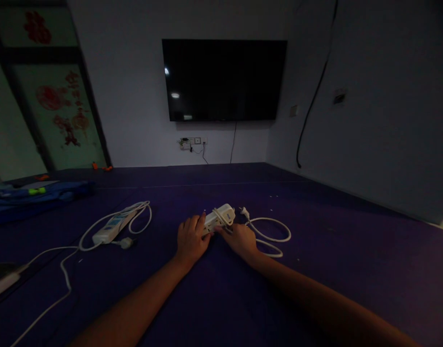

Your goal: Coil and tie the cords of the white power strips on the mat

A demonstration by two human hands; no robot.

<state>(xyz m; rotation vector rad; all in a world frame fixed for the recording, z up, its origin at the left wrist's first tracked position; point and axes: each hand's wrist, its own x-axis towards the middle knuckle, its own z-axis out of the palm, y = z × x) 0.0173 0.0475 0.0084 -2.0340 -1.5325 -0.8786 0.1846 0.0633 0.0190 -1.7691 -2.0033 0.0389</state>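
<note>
A white power strip (pixel 226 212) lies at a slant on the purple surface in front of me. My left hand (pixel 191 237) is closed around its near left end, fingers over the top. A turn of white power cord (pixel 218 215) crosses over the strip near its far end. Beside that turn, my right hand (pixel 242 238) is closed on the cord against the strip's right side; its fingertips are partly hidden. From there the cord loops out to the right on the surface. Its white plug (pixel 245 212) rests just beyond my right hand, prongs pointing left.
On the left lies a second power strip (pixel 114 226) with its looped cord and plug (pixel 126 243). Another white strip (pixel 4 284) is at the left edge. Blue fabric (pixel 62 190) lies behind. A television (pixel 224 79) hangs on the far wall; a dark cable (pixel 311 103) hangs at right.
</note>
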